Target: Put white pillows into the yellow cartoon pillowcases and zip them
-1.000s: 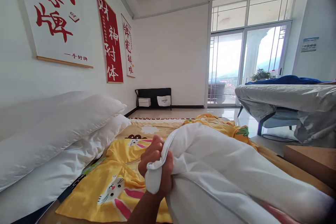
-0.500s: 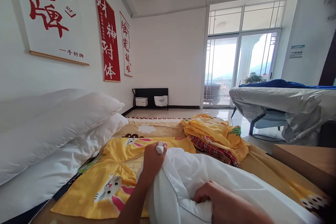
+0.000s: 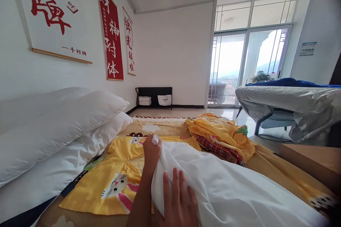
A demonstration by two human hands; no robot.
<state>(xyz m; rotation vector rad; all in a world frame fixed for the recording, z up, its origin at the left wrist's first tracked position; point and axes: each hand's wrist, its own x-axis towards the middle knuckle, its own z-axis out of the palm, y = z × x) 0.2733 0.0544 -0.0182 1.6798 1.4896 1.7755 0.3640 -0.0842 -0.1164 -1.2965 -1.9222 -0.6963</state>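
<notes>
A white pillow (image 3: 229,181) lies before me, its surface creased. My left hand (image 3: 151,153) is closed in a fist round one of its corners, and a tip of white cloth pokes out above the fingers. Flat on the near part of the pillow rests my right hand (image 3: 179,198), its fingers stretched out and slightly apart. Beneath and to the left spreads a yellow cloth with rabbit prints (image 3: 93,189), partly hidden by my left arm and the pillow.
Two more white pillows (image 3: 61,124) are stacked at the left by the wall. A yellow and red-plaid cloth bundle (image 3: 221,134) sits beyond the pillow on the patterned bedding (image 3: 170,126). At right are a wooden edge (image 3: 314,156) and a plastic-covered table (image 3: 287,95).
My right hand has let go of its handful of white fabric, moved left and opened flat on the pillow. My left hand keeps the corner, shifted slightly left and up.
</notes>
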